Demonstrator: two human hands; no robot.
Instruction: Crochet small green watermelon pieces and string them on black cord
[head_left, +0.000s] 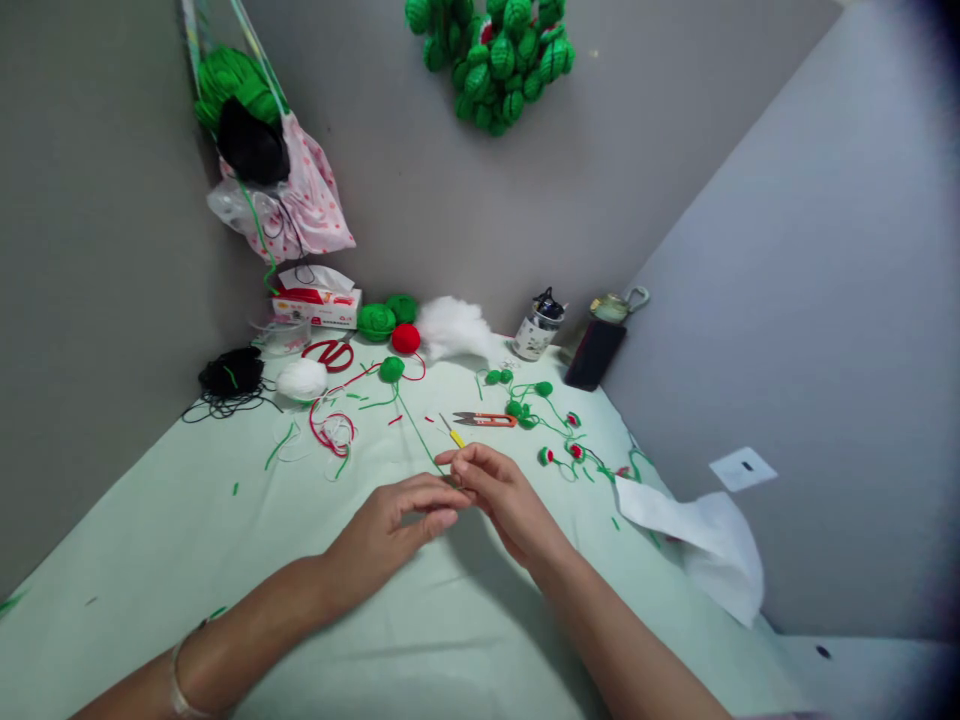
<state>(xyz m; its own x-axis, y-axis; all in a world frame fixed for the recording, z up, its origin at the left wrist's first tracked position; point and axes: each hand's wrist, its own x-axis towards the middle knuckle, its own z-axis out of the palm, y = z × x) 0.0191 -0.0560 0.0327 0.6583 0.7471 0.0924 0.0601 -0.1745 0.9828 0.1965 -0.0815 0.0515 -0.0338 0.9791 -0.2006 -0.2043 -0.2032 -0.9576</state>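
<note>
The orange-handled snips [486, 419] lie on the table [315, 660], and both hands meet just on the near side of them. The right hand [504, 495] has its fingertips drawn together, its grip pinching a green strand [417, 430]; the left hand [409, 510] is stretched nearly flat with its fingertips against the right's, and I cannot tell whether its grip holds the strand too. That strand runs up to a small green ball [391, 369], left of the snips and a little beyond them. A yellow-handled hook [456, 437] sits at the snips' near left end, beside the right hand; whether the fingers touch it is unclear. Beyond the snips are white stuffing [454, 328], a red ball [406, 339] and two larger green balls [376, 322]. Farther left of the snips lie red-handled scissors [341, 356], a white ball [301, 380] and tangled black yarn [231, 373]. Just right of them are small green pieces [514, 410], with red-centred ones [574, 452] nearer the person, and a dark phone [596, 354] leans farther off to the right.
</note>
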